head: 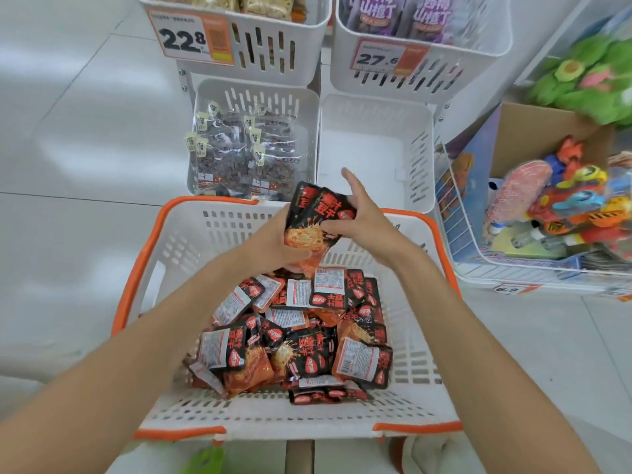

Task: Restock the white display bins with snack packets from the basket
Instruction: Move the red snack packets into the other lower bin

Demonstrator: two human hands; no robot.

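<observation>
The top edge is cutting off the upper left bin [301, 39]; the held packet [316, 217] is hiding fingertips of the left hand [270, 241].

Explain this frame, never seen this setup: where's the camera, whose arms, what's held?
No machine here: these are a person's bare arms, seen by one camera worn on their head, looking down. The left hand grips a few red-and-black snack packets from below. The right hand pinches them, thumb on the front. Beneath stands a white basket with an orange rim, holding loose packets of the same kind. Beyond it, the lower right white bin is empty. The lower left bin holds dark snacks in clear packs. Toys sit to the right.
</observation>
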